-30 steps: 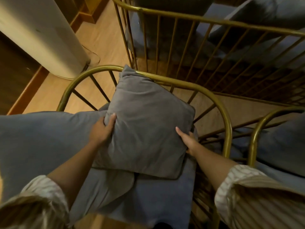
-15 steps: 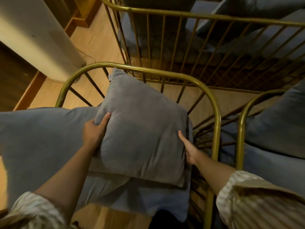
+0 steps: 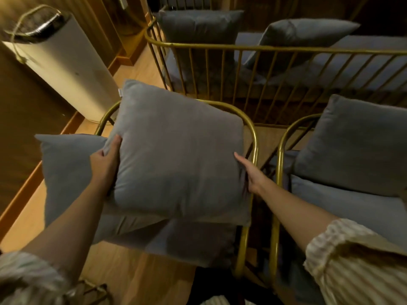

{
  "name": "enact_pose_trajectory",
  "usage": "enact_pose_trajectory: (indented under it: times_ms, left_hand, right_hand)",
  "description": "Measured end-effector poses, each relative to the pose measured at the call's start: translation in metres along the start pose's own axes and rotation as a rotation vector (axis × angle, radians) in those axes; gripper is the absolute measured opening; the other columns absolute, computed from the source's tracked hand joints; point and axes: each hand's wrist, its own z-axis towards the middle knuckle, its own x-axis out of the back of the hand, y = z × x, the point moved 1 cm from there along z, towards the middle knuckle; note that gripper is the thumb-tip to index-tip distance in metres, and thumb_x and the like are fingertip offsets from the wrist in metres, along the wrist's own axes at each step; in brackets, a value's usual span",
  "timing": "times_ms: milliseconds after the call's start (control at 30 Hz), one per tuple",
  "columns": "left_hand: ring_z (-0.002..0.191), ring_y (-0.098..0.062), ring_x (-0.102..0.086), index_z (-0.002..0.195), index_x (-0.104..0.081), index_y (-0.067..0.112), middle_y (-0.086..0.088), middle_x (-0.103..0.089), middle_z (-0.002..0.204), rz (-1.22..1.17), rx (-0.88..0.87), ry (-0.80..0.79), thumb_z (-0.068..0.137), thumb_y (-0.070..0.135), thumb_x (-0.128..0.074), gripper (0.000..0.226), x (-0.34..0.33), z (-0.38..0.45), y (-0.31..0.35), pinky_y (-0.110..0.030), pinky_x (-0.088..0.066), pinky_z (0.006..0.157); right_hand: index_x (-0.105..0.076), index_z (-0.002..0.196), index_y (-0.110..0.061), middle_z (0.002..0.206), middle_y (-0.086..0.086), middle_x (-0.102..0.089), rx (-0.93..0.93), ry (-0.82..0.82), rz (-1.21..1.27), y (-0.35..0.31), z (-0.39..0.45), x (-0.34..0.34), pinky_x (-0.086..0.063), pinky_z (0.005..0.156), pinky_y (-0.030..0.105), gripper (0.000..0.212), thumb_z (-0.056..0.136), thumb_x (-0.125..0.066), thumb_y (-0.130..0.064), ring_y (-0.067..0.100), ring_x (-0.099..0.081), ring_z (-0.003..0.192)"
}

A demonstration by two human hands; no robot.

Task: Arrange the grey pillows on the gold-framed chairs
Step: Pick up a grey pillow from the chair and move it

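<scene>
A square grey pillow [image 3: 178,155] leans against the curved back of the gold-framed chair [image 3: 253,137] in front of me. My left hand [image 3: 105,161] grips its left edge, thumb on the front face. My right hand [image 3: 251,172] lies flat against its right edge, fingers straight. Under it lies the chair's grey seat cushion [image 3: 193,243]. A second grey pillow [image 3: 68,170] sticks out past the chair's left side, partly hidden behind my left arm.
To the right stands another gold-framed chair [image 3: 280,150] with a grey pillow [image 3: 356,146] on its seat. Behind is a gold-railed bench [image 3: 286,49] holding two grey pillows. A white cylindrical appliance [image 3: 63,62] stands on the wooden floor at the left.
The pillow has been raised more upright against the chair back, its top corner now above the rail. Both hands stayed on its edges. The view has pulled back and up.
</scene>
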Motion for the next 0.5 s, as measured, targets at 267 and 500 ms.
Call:
enact_pose_trajectory:
  times_ms: [267, 500]
  left_hand:
    - [0.113, -0.037, -0.062, 0.122, -0.057, -0.007, -0.028, -0.064, 0.118, -0.072, -0.014, -0.144, 0.08, 0.066, -0.064, 0.085, -0.087, -0.108, 0.04, -0.043, -0.051, 0.084]
    - [0.103, -0.02, -0.061, 0.121, -0.062, 0.009, -0.005, -0.066, 0.115, -0.081, 0.012, -0.313, 0.08, 0.058, -0.069, 0.065, -0.211, -0.247, 0.027, -0.033, -0.046, 0.082]
  right_hand:
    - [-0.066, 0.121, -0.019, 0.114, 0.002, -0.072, 0.245, 0.165, 0.015, -0.03, -0.108, 0.127, -0.051, 0.08, 0.036, 0.05, 0.081, -0.076, -0.046, 0.023, -0.065, 0.105]
    - [-0.041, 0.145, -0.013, 0.134, 0.008, -0.063, 0.405, 0.466, 0.013, 0.003, -0.192, 0.31, -0.051, 0.102, 0.051, 0.141, 0.024, -0.093, -0.064, 0.03, -0.065, 0.115]
